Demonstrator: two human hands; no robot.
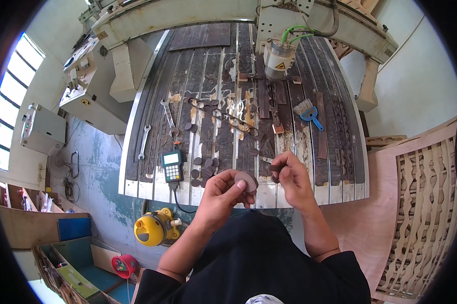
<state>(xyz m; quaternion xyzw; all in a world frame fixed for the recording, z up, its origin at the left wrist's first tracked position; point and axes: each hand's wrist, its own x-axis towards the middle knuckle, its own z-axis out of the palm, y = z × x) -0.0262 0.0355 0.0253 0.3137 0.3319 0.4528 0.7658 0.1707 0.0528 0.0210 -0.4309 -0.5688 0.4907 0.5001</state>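
A round brown wooden disc (247, 181) is pinched between the thumb and fingers of my left hand (222, 194), just over the bed's front edge. To its right, my right hand (295, 182) is closed, fingers curled. Something small and dark shows at its fingertips, with a pale, narrow tip beside it; I cannot make out what it is. Several similar dark discs (208, 164) lie loose on the machine bed (188, 192), beyond my left hand. Left of them rests a keypad controller (172, 166) with a lit screen and a cable.
A spindle (279, 58) hangs from the gantry (177, 20) over the bed. Two wrenches (145, 142) (167, 114), a blue-handled brush (309, 114) and dark wood strips (322, 124) lie there. A yellow machine (155, 228) stands on the floor at left; a cut-out wooden panel (385, 202) is at right.
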